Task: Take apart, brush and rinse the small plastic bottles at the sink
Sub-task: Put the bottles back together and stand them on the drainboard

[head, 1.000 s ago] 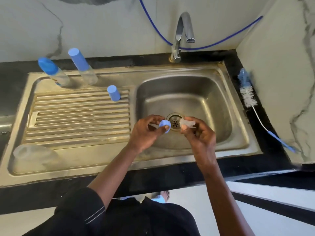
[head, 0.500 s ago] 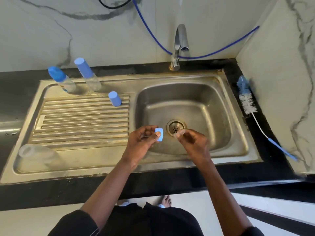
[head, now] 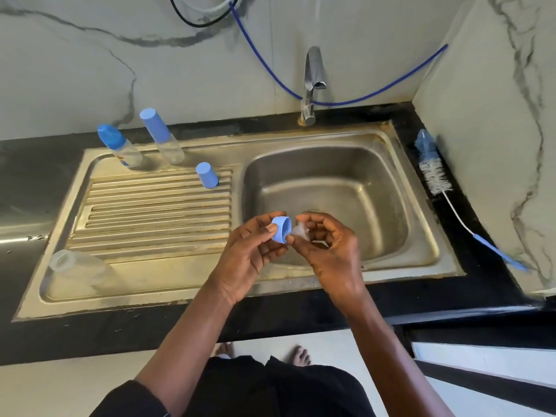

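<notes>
Centre frame, over sink basin: left hand fingers pinch blue screw ring; right hand pinches clear teat, touching ring. Risk: small slick teat slips, drops toward drain hidden under hands. Open bottle lying lower left on drainboard could roll.

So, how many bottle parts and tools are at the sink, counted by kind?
capped bottles: 2
open clear bottle: 1
loose blue cap: 1
blue ring: 1
clear teat: 1
bottle brush: 1
Total: 7
</notes>
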